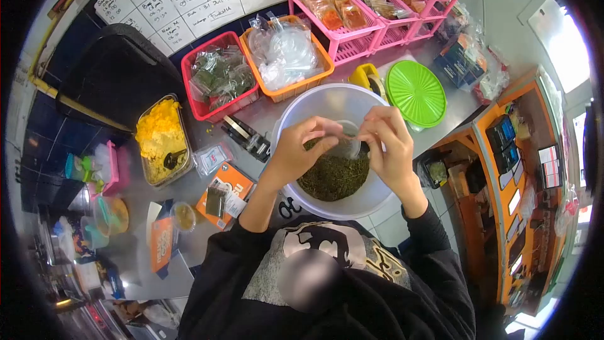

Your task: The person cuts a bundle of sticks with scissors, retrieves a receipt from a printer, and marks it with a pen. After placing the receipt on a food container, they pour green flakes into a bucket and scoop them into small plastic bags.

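Both my hands are over a large white tub (376, 195) that holds a heap of dark green dried leaves (333, 176). A small see-through plastic bag (346, 146) spans the gap between them. The fingers of my left hand (308, 150) pinch the bag's left side near its top. My right hand (389, 145) grips the opposite edge, with thumb and fingertips pressed together. Part of the leaf heap is hidden behind the bag and my left fingers.
Behind the tub stand a red basket (187, 74) of filled green packets and an orange basket (324, 63) of plastic bags. A green lid (416, 93) and a yellow tape dispenser (365, 77) lie at its back right. Pink racks (355, 41) hold sachets; a yellow-filled container (162, 141) sits left.
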### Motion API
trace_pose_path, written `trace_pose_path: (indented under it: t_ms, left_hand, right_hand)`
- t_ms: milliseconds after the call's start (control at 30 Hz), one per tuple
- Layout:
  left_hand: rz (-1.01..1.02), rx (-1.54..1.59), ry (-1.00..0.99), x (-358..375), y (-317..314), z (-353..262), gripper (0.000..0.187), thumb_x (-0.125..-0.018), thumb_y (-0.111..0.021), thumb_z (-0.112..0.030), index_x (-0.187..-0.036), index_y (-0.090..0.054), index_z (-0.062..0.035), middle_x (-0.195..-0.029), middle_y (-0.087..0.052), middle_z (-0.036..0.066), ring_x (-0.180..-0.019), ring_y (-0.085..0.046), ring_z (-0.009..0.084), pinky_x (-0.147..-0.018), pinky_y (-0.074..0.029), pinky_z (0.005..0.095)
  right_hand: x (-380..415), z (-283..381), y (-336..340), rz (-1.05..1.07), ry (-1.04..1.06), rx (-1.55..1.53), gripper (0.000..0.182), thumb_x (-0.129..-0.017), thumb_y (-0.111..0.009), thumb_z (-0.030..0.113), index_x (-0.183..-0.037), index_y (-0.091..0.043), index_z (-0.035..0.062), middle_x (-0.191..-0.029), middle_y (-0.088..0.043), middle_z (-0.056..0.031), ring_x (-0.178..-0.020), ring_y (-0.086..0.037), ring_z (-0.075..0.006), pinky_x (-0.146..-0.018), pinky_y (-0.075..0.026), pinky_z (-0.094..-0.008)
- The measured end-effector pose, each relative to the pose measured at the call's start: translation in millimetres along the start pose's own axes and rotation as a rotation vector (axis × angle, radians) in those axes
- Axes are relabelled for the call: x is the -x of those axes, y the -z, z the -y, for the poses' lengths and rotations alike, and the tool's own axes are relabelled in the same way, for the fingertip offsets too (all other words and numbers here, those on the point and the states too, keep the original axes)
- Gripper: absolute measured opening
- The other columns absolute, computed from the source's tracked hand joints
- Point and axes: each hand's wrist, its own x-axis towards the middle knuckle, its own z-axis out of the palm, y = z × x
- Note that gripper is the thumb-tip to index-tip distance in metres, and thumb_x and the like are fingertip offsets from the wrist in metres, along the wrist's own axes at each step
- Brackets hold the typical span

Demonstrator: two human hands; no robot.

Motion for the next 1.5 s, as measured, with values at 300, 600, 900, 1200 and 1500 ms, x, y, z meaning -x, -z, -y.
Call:
trace_pose_path:
  t_ms: [300, 600, 900, 1200, 1500]
  left_hand:
    - [-0.265, 0.258, -0.080, -9, -14, -17, 0.012, -0.091, -0.056, -0.008, -0.100, -0.058, -0.0005, -0.096, -0.061, 0.002, -0.092, -0.056, 0.0080, -0.081, -0.044, 0.0237]
    - [-0.303, 0.203, -0.167, -3, -28, -34, 0.014, -0.092, -0.055, -0.008, -0.102, -0.059, 0.0016, -0.096, -0.061, 0.005, -0.093, -0.056, 0.0096, -0.083, -0.044, 0.0237]
    - [-0.368, 0.183, -0.276, -3, -30, -31, 0.015, -0.090, -0.057, -0.005, -0.103, -0.061, 0.0027, -0.101, -0.062, 0.009, -0.095, -0.059, 0.0131, -0.084, -0.046, 0.0262]
    - [-0.401, 0.483, -0.017, -5, -16, -28, 0.013, -0.086, -0.064, -0.006, -0.095, -0.060, 0.0017, -0.088, -0.067, 0.012, -0.083, -0.064, 0.0142, -0.079, -0.050, 0.0256]
    - [-0.381, 0.365, -0.014, 2, -17, -39, 0.009, -0.084, -0.065, -0.005, -0.090, -0.063, 0.0013, -0.085, -0.067, 0.011, -0.080, -0.064, 0.0136, -0.075, -0.050, 0.0242]
  right_hand:
    - [21, 1, -17, 0.040, -0.579, -0.693, 0.038, -0.078, -0.062, -0.011, -0.112, -0.049, -0.0015, -0.110, -0.055, -0.0160, -0.095, -0.060, -0.0187, -0.074, -0.053, -0.0285]
    - [22, 5, -23, -0.081, -0.567, -0.851, 0.029, -0.079, -0.061, -0.012, -0.105, -0.052, -0.0039, -0.083, -0.063, -0.0051, -0.079, -0.061, -0.0106, -0.070, -0.050, -0.0229]
    - [9, 28, -20, -0.356, -0.442, -0.676, 0.020, -0.081, -0.062, -0.009, -0.100, -0.059, -0.0052, -0.094, -0.063, -0.0055, -0.085, -0.059, -0.0084, -0.073, -0.048, -0.0208]
    - [10, 6, 2, -0.250, -0.495, -0.701, 0.011, -0.085, -0.062, -0.002, -0.094, -0.058, -0.0071, -0.087, -0.064, -0.0102, -0.078, -0.062, -0.0126, -0.072, -0.050, -0.0236]
    - [10, 16, -5, -0.157, -0.438, -0.612, 0.009, -0.085, -0.061, -0.003, -0.093, -0.058, -0.0056, -0.089, -0.059, -0.0052, -0.083, -0.055, -0.0073, -0.073, -0.048, -0.0211]
